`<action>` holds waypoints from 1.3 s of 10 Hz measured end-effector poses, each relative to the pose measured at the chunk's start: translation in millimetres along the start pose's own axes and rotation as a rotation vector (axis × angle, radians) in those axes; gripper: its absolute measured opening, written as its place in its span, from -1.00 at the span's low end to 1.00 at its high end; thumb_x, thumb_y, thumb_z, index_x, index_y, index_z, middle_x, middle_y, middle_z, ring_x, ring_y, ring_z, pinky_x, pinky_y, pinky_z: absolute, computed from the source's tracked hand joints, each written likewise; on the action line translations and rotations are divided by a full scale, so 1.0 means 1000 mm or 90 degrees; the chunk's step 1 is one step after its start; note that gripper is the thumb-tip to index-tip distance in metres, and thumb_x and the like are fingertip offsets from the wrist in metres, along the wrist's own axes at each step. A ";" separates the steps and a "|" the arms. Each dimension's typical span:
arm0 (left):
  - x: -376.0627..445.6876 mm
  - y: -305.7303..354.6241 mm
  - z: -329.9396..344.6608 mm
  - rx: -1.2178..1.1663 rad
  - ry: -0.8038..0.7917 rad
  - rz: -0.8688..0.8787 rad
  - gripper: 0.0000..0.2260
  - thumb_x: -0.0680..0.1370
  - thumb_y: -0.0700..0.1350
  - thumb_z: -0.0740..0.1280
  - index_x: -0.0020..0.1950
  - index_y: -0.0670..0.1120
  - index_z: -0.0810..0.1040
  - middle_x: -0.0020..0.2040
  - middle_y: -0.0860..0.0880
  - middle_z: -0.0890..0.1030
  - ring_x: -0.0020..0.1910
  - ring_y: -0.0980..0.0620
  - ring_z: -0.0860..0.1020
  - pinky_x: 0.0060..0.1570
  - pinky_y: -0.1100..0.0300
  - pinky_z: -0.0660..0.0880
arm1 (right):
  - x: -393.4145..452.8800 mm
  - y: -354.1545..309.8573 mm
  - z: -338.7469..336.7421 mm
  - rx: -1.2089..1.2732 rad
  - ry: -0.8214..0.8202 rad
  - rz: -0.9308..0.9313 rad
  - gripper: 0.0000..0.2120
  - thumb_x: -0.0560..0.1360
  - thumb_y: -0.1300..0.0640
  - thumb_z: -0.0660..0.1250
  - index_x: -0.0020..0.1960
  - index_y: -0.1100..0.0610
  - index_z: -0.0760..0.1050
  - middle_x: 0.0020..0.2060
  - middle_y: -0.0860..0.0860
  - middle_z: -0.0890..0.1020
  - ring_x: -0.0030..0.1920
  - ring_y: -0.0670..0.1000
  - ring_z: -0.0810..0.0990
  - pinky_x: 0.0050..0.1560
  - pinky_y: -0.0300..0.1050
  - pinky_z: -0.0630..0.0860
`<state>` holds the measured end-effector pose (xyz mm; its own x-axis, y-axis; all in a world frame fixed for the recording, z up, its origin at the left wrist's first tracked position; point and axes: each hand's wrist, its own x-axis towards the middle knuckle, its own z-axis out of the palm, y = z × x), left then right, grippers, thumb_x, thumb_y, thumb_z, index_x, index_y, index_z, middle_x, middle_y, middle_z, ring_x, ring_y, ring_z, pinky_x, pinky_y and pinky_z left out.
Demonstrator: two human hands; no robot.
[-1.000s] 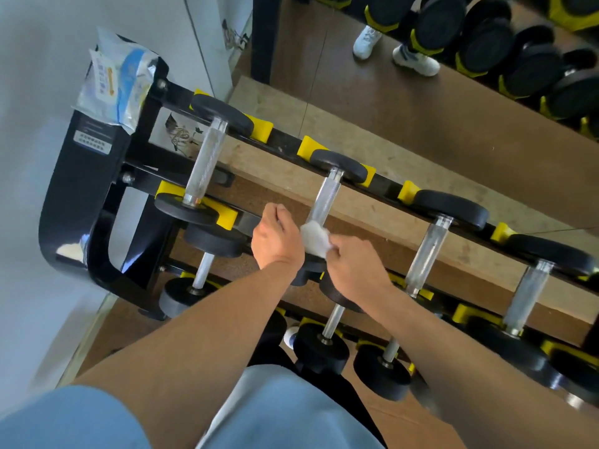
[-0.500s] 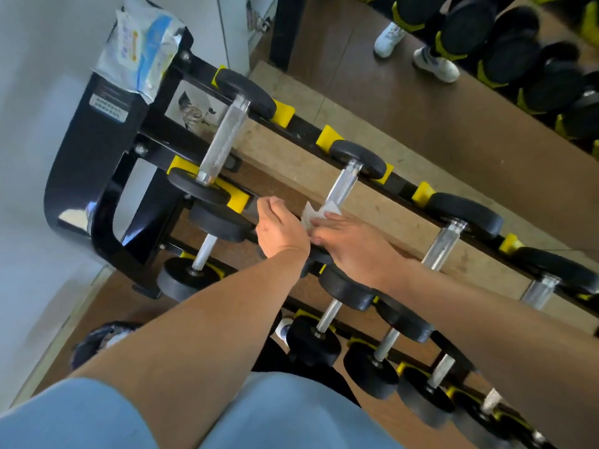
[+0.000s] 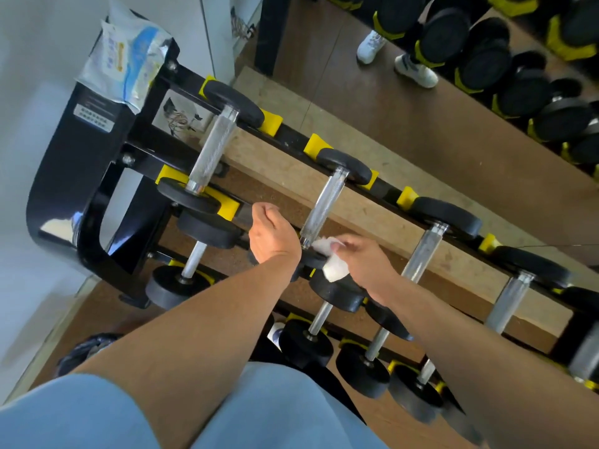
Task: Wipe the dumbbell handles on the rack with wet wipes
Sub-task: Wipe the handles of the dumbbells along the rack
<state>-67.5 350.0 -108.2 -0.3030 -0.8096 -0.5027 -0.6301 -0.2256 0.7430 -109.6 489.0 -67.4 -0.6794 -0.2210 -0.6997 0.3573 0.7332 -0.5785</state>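
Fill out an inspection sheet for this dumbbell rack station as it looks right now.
Surface: black rack with yellow cradles, on brown flooring.
Job's things: white wet wipe at the near end of the second top-row handle; first handle and third handle bare.
Clutter: wipes pack lying on the rack's end post.
Grippers: right hand pinching the wipe; left hand curled beside the handle, holding nothing visible.
Cables: nothing seen.
Surroundings: mirror behind the rack, reflecting dumbbells and white shoes; white wall on the left.
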 end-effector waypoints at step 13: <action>0.005 -0.001 0.000 0.046 -0.052 0.034 -0.77 0.66 -0.10 0.05 0.01 -0.05 0.50 -0.26 0.09 0.48 -0.30 0.15 0.42 -0.22 0.14 0.28 | -0.013 -0.048 0.032 -0.469 0.033 -0.022 -0.77 0.58 0.26 0.21 0.20 0.16 0.50 -0.02 0.09 0.60 0.05 0.12 0.60 -0.05 -0.05 0.54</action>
<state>-68.4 345.8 -111.2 -0.3932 -0.7716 -0.5001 -0.6604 -0.1415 0.7375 -97.4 435.6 -43.8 -0.7184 -0.2348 -0.6548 -0.1754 0.9720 -0.1562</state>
